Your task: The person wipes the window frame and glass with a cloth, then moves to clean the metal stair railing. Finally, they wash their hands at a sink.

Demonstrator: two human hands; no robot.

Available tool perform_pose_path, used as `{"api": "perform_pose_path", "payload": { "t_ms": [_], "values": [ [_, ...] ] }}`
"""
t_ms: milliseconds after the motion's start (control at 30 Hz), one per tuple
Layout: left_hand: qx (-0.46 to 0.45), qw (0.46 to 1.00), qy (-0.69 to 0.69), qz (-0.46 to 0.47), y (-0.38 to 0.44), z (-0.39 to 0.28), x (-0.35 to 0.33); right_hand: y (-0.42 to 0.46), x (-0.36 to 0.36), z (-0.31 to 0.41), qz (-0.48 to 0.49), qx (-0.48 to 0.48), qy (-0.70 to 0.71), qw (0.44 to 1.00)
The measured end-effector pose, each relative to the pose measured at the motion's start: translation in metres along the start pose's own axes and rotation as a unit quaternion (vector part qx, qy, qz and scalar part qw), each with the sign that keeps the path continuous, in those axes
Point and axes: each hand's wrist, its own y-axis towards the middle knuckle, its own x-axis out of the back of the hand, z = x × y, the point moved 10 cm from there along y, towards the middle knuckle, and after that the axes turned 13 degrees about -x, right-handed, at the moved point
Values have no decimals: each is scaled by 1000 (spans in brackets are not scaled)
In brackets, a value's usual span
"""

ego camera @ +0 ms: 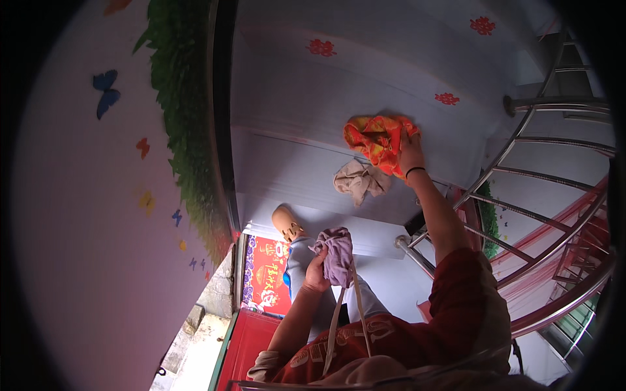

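My right hand (pixel 412 152) presses on a crumpled orange and yellow cloth (pixel 376 139) that lies on a pale tiled stair step (pixel 313 110). One step lower, a bunched beige cloth (pixel 359 180) rests close to the orange one. In my left hand (pixel 317 273) I hold a folded purple cloth (pixel 337 256) in front of my body. The fingers of my right hand are partly hidden in the folds of the orange cloth.
A stainless steel stair railing (pixel 528 112) curves along the right. Green artificial leaves and butterfly decals (pixel 106 93) mark the left wall. My foot in a tan clog (pixel 287 224) stands on a lower step. A red mat (pixel 269 273) lies by the doorway. Red paper cutouts (pixel 321 48) dot the risers.
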Motion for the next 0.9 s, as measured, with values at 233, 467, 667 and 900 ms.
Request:
{"api": "perform_pose_path", "payload": {
  "t_ms": [233,467,667,900],
  "values": [
    [-58,991,60,-103,-33,-96,6,2,-22,-7,80,-74,-54,993],
    [-107,993,-36,-11,-63,-165,-15,18,-31,-6,97,-129,-70,984],
    [-123,990,34,-65,-76,-158,-26,32,-23,4,114,-153,-18,982],
    [-170,958,199,-117,-81,-147,-65,45,44,9,264,0,150,953]
  ]
}}
